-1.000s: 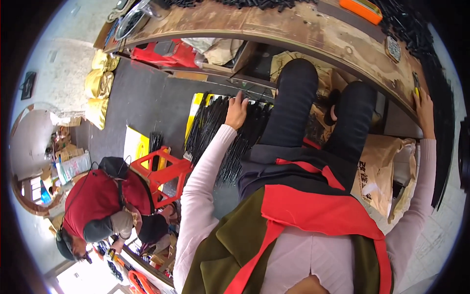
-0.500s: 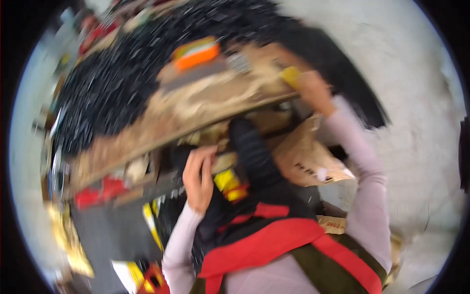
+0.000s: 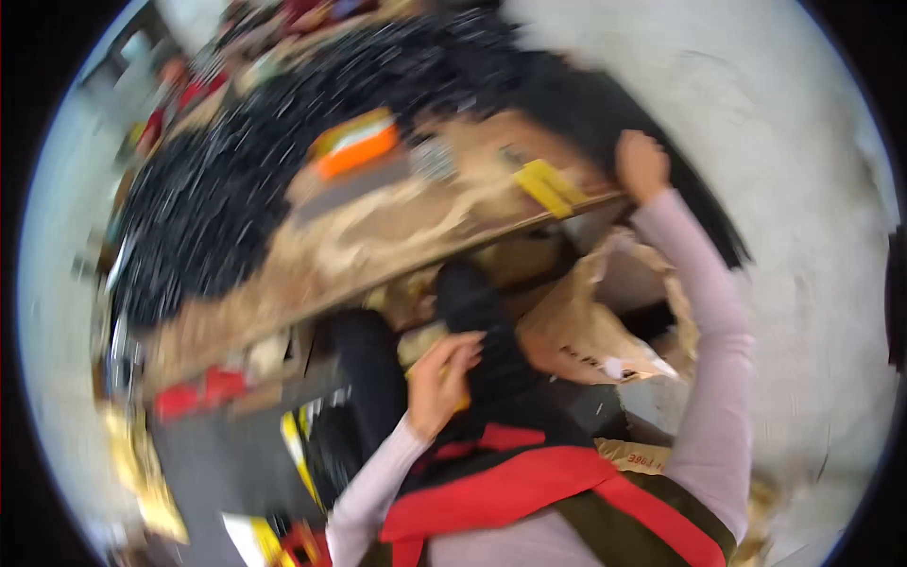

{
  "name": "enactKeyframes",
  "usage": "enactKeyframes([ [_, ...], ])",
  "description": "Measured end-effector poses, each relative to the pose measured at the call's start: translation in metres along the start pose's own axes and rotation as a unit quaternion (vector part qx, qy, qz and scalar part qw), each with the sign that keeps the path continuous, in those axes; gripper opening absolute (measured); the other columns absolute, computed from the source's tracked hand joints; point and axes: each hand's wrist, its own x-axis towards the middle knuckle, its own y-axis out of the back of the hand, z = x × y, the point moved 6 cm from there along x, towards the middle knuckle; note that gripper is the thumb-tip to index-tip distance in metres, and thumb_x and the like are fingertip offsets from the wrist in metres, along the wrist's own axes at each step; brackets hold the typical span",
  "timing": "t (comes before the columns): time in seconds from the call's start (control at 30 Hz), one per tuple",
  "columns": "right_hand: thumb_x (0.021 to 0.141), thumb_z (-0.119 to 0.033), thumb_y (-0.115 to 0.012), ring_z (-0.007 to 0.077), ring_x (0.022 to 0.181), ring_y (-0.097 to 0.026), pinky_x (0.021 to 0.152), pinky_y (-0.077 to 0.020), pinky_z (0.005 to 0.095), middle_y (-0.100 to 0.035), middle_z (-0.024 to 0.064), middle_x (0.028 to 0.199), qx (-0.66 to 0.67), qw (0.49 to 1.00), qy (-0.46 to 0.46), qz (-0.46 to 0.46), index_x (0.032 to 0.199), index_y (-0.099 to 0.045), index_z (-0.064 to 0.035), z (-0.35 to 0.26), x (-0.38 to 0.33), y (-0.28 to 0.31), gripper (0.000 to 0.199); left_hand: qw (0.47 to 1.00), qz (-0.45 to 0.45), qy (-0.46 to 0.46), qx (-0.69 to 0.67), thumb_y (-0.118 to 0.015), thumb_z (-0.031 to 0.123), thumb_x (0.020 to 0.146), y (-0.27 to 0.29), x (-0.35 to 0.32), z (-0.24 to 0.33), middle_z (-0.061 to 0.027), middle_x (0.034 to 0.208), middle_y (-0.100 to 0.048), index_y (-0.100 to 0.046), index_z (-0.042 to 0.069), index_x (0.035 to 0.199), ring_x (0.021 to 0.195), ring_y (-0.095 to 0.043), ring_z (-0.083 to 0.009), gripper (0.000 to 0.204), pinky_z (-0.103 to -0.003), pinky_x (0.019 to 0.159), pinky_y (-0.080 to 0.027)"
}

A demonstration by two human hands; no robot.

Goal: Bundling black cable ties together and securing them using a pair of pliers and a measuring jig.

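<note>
My right hand [image 3: 644,167] reaches over the right end of the table, at the edge of a long black pile [image 3: 586,104] of thin strips. Its fingers look curled but are blurred, and whether they grip any strips is not clear. A flat yellow piece [image 3: 550,187] lies apart from that hand, near the table's front edge. Above my lap, my left hand [image 3: 442,383] holds nothing that I can see, its fingers loosely extended to the right.
An orange box [image 3: 357,146] and a small grey block [image 3: 433,159] sit on the worn wooden table [image 3: 378,231]. More black strips [image 3: 203,208] cover its far and left parts. An open brown paper bag [image 3: 590,326] stands below the right front edge. Red items [image 3: 203,389] sit under the left side.
My right hand has left the yellow piece and moved right to the black strips. My left hand has shifted right and nearer to me. The whole view has moved slightly.
</note>
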Motion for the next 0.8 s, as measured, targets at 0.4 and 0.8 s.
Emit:
enactKeyframes([
  [0.4,0.092,-0.029,-0.056,0.0406,0.102,-0.063,0.087,-0.0494,0.0475,-0.066,0.0231,0.110,0.036,0.977,0.123,-0.171,0.125,-0.056,-0.0017,0.065,0.016,-0.170,0.042,0.994,-0.025,-0.099,-0.040,-0.057,0.013,0.088,-0.046,-0.036,-0.007,-0.0137,0.088,-0.068,-0.069,0.006,0.092,0.086,-0.066,-0.0330,0.015,-0.042,0.077,-0.050],
  [0.8,0.093,-0.035,-0.056,0.0394,0.110,-0.062,0.094,-0.0475,0.0444,-0.065,0.0238,0.117,0.076,0.977,0.060,-0.192,0.118,-0.065,-0.0006,0.142,0.053,-0.202,0.043,0.993,0.017,-0.092,-0.065,-0.057,0.010,0.087,0.005,-0.040,-0.007,-0.0142,0.086,-0.069,-0.069,0.005,0.090,0.083,-0.066,-0.0332,0.013,-0.043,0.075,-0.051],
])
